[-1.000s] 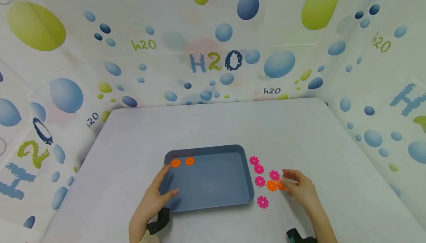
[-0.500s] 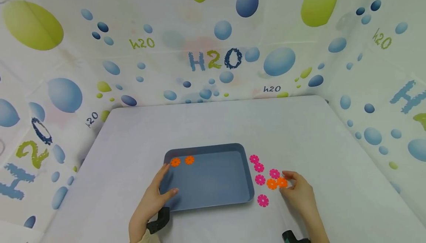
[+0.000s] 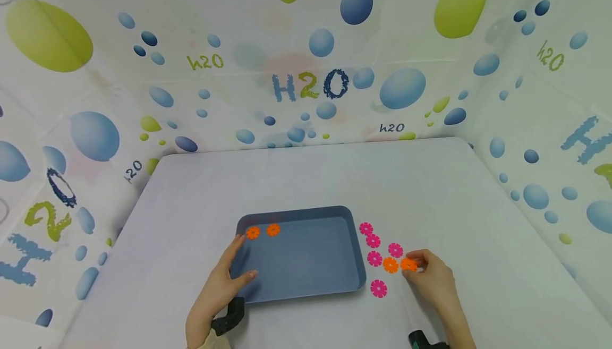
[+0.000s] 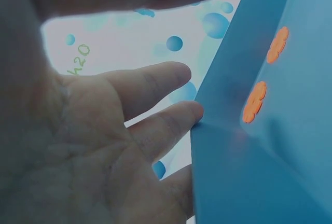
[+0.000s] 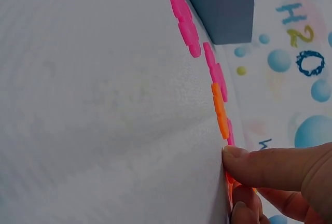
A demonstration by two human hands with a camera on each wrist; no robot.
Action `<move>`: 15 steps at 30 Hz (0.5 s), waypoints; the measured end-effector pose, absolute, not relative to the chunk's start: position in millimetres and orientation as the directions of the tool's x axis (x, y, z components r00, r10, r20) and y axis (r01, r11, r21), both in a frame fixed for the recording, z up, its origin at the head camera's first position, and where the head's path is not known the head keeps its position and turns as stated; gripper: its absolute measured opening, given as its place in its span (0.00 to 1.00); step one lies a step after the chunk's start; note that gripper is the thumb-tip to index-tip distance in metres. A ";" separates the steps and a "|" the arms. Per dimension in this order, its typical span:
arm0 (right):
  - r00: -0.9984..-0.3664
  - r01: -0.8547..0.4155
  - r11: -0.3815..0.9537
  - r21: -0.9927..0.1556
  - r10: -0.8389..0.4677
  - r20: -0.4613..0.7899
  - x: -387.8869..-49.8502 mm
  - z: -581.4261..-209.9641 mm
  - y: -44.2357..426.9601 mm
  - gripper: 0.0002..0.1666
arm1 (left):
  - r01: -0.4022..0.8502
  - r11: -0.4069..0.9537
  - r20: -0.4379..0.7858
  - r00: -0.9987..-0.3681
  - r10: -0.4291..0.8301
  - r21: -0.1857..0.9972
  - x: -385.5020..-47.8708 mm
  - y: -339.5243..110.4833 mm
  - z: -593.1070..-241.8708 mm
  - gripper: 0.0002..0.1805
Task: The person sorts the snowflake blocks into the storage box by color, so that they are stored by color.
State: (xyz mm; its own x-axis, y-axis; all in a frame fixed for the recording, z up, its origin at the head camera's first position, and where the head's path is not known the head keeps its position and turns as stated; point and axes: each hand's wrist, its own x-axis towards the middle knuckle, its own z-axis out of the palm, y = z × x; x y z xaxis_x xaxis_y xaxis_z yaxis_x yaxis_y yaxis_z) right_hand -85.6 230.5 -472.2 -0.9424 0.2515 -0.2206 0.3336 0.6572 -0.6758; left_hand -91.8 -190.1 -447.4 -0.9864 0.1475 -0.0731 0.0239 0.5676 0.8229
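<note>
Peeking from right grip [image 3: 434,278], part-hidden orange flower [image 3: 408,264]

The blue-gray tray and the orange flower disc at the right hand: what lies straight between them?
A pink flower disc beside the blue-gray tray, then another orange flower disc nearer the right hand; the head view shows both.

In the head view the right hand [image 3: 434,281] covers part of the orange flower-shaped disc [image 3: 409,265] it pinches, and the right wrist view leaves only slivers of it beside the thumb. The left hand [image 3: 219,277] hides a stretch of the blue-grey tray [image 3: 311,264] at its left rim, while the left wrist view crops that tray at top, right and bottom. The head view's lower edge cuts off the right forearm [image 3: 458,322] and the black device [image 3: 423,340] beside it.
</note>
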 end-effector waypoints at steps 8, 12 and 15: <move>-0.937 0.351 0.635 -0.689 0.242 -0.253 -84.6 -470.1 238.7 0.19 | 0.036 0.565 -0.062 -0.986 0.153 0.825 -91.7 -190.6 -449.2 0.46; -0.932 0.362 0.582 -0.728 0.217 -0.290 -87.4 -467.7 243.0 0.18 | 0.040 0.562 -0.058 -0.986 0.155 0.826 -91.8 -190.9 -449.4 0.46; -0.928 0.372 0.492 -0.787 0.193 -0.319 -93.8 -462.7 244.4 0.19 | 0.045 0.560 -0.052 -0.986 0.156 0.827 -91.7 -191.0 -449.7 0.46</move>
